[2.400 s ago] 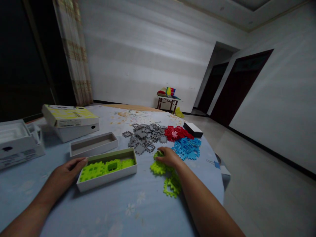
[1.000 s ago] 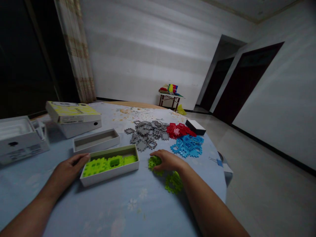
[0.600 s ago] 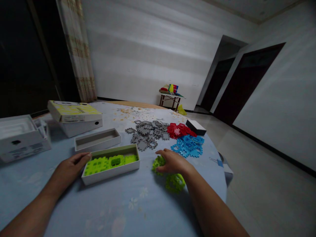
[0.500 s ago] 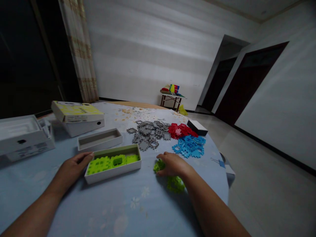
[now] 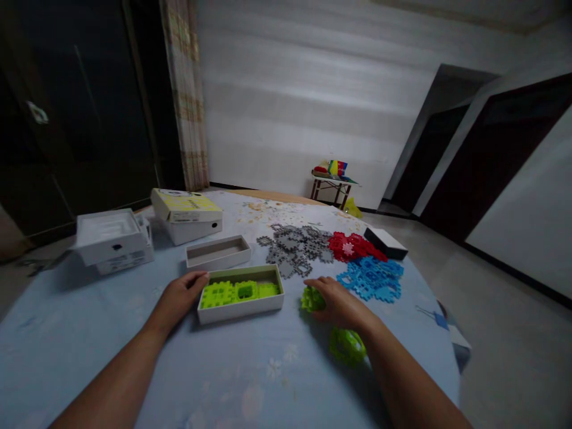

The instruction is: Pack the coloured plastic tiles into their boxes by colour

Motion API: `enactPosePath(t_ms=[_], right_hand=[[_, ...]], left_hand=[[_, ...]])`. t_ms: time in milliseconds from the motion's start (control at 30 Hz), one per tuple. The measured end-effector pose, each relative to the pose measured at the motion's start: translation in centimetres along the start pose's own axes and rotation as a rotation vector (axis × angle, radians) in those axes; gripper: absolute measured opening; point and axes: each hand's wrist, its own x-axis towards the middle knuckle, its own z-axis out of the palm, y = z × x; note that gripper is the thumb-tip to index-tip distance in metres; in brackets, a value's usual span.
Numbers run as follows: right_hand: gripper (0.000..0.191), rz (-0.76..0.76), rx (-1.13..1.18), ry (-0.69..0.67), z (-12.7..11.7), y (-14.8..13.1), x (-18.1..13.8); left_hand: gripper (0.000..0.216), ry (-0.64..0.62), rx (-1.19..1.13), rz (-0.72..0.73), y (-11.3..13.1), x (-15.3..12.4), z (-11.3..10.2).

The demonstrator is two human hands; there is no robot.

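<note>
Just right of the white box, the right hand is pinching green pieces, half covering them; a blurred green ring is lying near its wrist. The left hand is touching the box's left end, grip unclear. Flowered cloth is spreading beneath.

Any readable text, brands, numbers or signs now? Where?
Nothing legible.
Yellow-and-white lid: print on top and side, too small and blurred.
White box beneath that lid: dark oval mark, no readable characters.
Open white box at left: dark mark on front, too blurred to identify.
Green pieces and the narrow box around them: no text seen.
</note>
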Motion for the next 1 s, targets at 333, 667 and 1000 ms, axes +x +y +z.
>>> enactPosePath(t_ms=[333, 667, 1000], right_hand=[[0.069, 0.008, 0.141, -0.085, 0.9, 0.4, 0.4], [0.071, -0.291, 0.205, 0.109, -2.8, -4.6, 4.1], [0.074, -0.320, -0.198, -0.181, -2.5, -8.2, 9.0]], left_hand=[[0.043, -0.019, -0.091, 0.048, 0.1, -0.5, 0.1], [0.041, -0.027, -0.123, 0.057, -0.2, -0.4, 0.3], [0.043, -0.028, -0.123, 0.033, -0.2, -0.2, 0.2]])
